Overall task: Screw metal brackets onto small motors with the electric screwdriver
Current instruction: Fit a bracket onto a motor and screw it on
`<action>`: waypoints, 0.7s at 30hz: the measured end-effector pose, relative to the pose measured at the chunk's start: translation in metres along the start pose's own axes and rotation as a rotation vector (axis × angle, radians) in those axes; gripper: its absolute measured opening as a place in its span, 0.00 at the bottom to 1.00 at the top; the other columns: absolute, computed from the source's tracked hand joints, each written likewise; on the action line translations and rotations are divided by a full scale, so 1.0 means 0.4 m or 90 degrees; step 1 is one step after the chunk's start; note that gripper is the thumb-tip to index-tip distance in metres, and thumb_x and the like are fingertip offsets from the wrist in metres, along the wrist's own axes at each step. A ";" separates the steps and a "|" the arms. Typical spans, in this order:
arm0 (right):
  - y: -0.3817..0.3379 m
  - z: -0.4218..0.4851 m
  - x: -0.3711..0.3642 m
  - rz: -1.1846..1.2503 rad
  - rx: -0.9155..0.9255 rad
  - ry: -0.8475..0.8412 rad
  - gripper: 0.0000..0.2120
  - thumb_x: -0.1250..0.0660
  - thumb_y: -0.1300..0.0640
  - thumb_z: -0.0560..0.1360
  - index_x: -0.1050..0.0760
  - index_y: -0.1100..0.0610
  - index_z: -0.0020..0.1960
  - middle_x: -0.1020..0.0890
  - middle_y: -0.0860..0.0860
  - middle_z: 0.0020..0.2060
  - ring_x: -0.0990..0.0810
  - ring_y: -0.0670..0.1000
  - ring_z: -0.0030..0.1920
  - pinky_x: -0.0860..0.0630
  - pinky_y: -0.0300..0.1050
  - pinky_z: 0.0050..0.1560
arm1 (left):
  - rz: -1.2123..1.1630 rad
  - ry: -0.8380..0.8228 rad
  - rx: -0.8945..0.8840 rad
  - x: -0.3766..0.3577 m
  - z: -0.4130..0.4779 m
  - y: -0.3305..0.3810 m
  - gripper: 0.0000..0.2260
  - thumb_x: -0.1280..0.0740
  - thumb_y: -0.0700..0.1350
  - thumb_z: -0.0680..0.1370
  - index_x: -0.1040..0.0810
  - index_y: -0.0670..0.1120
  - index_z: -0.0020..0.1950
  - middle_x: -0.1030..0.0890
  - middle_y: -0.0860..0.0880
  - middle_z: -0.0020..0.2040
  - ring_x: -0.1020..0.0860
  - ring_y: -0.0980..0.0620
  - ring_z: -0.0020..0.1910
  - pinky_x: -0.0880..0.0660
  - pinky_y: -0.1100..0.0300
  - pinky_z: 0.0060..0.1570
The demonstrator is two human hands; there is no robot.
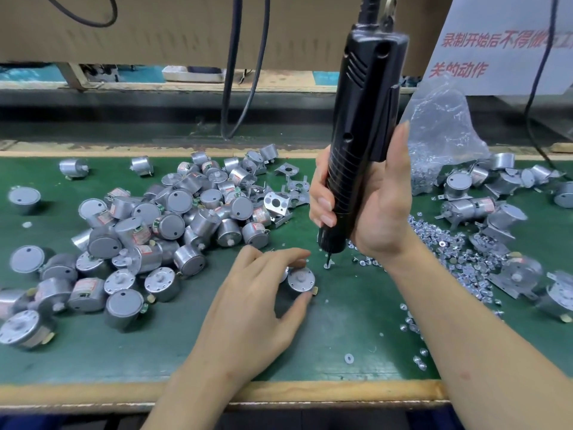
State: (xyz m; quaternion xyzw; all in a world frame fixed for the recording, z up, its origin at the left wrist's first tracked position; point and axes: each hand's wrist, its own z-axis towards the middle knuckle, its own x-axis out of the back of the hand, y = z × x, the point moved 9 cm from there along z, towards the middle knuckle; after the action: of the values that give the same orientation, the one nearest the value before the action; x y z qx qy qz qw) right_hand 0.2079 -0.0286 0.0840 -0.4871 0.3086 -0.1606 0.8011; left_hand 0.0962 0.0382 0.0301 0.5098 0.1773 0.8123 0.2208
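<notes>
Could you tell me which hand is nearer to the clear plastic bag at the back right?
Right: the right hand, holding the electric screwdriver, sits just left of the bag. The left hand is farther, down front, holding a single motor.

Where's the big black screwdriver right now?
The screwdriver stands upright just right of centre in the head view, gripped by the right hand, its tip down near the green mat beside the motor the left hand holds.
</notes>
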 end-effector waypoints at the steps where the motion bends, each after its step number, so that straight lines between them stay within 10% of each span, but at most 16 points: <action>1: -0.001 0.000 -0.002 -0.004 0.002 -0.002 0.34 0.39 0.21 0.64 0.25 0.53 0.38 0.29 0.50 0.28 0.32 0.49 0.25 0.32 0.41 0.30 | -0.006 0.003 0.003 0.000 0.001 -0.002 0.19 0.26 0.48 0.74 0.24 0.52 0.64 0.21 0.63 0.55 0.28 0.55 0.52 0.30 0.66 0.53; 12: -0.005 0.001 -0.007 -0.040 0.030 0.029 0.36 0.38 0.22 0.66 0.25 0.56 0.47 0.25 0.51 0.31 0.28 0.50 0.28 0.30 0.44 0.33 | 0.044 0.109 0.134 0.052 -0.008 -0.063 0.15 0.36 0.52 0.72 0.22 0.49 0.57 0.22 0.56 0.53 0.27 0.51 0.52 0.37 0.68 0.53; 21: -0.039 -0.002 -0.024 -0.153 0.120 0.095 0.34 0.40 0.27 0.70 0.29 0.59 0.52 0.24 0.47 0.32 0.27 0.50 0.26 0.29 0.46 0.28 | 0.100 0.030 0.162 0.025 -0.010 -0.088 0.12 0.25 0.51 0.71 0.21 0.51 0.51 0.20 0.59 0.49 0.29 0.52 0.50 0.30 0.59 0.50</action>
State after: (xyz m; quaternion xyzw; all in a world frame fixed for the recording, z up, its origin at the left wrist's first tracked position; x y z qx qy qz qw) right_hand 0.2007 -0.0312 0.1006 -0.4300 0.2902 -0.3195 0.7929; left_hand 0.0951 0.0728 0.0180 0.5269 0.2434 0.8097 0.0864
